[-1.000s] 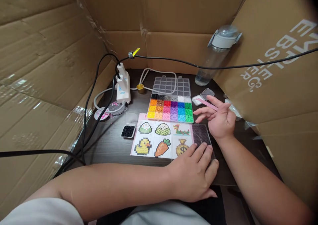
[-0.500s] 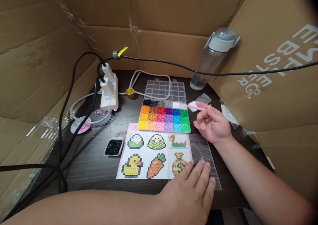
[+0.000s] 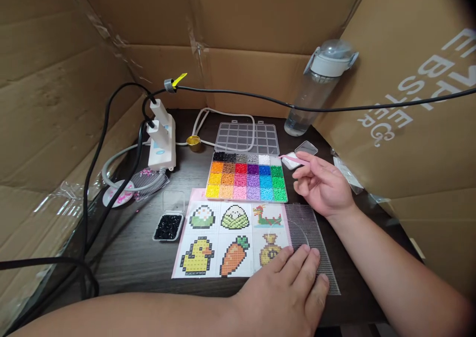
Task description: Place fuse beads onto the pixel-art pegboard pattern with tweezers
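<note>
My left hand lies flat, fingers stretched out, over the lower right of the pattern sheet and a clear pegboard. Its fingers partly cover the money bag picture. In my right hand, slim pink tweezers are pinched between thumb and fingers. Their tips point left, at the upper right corner of the bead box, close to its pale compartments. The box holds small beads sorted by colour, and its clear lid is folded back.
Left of the sheet stands a small case of black beads. A power strip and a gold cup are farther back. Behind my right hand are a white bead case and a water bottle. A black cable crosses above the table.
The view has shifted slightly, so the sheet and both hands appear a little lower. The tweezers still point at the box's upper right corner; my left hand stays flat.
</note>
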Tool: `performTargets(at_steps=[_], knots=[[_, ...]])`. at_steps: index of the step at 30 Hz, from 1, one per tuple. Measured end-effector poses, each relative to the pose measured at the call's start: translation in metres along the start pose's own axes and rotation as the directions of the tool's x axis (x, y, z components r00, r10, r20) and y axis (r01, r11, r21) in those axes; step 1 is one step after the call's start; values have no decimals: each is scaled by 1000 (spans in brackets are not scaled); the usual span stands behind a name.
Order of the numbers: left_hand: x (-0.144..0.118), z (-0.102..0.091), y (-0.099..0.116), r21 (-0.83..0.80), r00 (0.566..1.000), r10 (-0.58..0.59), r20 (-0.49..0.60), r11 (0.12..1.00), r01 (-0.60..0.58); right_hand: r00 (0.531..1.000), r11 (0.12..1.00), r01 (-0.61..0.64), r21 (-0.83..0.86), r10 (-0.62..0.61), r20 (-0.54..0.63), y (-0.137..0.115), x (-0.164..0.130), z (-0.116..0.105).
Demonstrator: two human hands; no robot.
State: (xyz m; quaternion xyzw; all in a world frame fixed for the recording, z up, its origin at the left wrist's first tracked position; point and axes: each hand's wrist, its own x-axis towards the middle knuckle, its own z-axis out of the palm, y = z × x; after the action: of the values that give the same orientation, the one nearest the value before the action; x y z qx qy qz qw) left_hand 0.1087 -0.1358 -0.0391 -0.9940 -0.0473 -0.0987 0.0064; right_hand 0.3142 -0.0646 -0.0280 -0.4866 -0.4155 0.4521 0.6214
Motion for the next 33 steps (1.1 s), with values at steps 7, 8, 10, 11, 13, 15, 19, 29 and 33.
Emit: performTargets(at_steps=[7,8,10,11,13,15,19,29,33], knots=[[0,4,0,6,999,-20,-43,1000,21,916,768,383,-513,-385,107,6,-16,11],[0,6,1,6,998,-26,-55,1000,26,911,723,399,-564,-382,154,5,-17,11],[0,8,2,5,996,-41,-75,999,41,904,640,419,-644,-360,230,1,-19,9],[0,8,3,3,995,-49,-82,999,49,902,604,424,-675,-349,255,0,-20,9],[0,9,4,-2,994,-57,-92,998,58,899,539,429,-724,-328,289,-3,-22,8],[0,10,5,-1,993,-57,-99,998,57,906,494,417,-763,-292,306,-3,-23,7],[-1,9,5,-6,994,-55,-94,998,55,934,424,357,-832,-177,311,-2,-24,6],[0,6,4,-38,997,-57,-59,998,55,964,450,267,-852,-107,245,-2,-23,2],[1,3,2,-34,998,-47,-35,998,46,964,478,264,-838,-104,244,-1,-21,-2]])
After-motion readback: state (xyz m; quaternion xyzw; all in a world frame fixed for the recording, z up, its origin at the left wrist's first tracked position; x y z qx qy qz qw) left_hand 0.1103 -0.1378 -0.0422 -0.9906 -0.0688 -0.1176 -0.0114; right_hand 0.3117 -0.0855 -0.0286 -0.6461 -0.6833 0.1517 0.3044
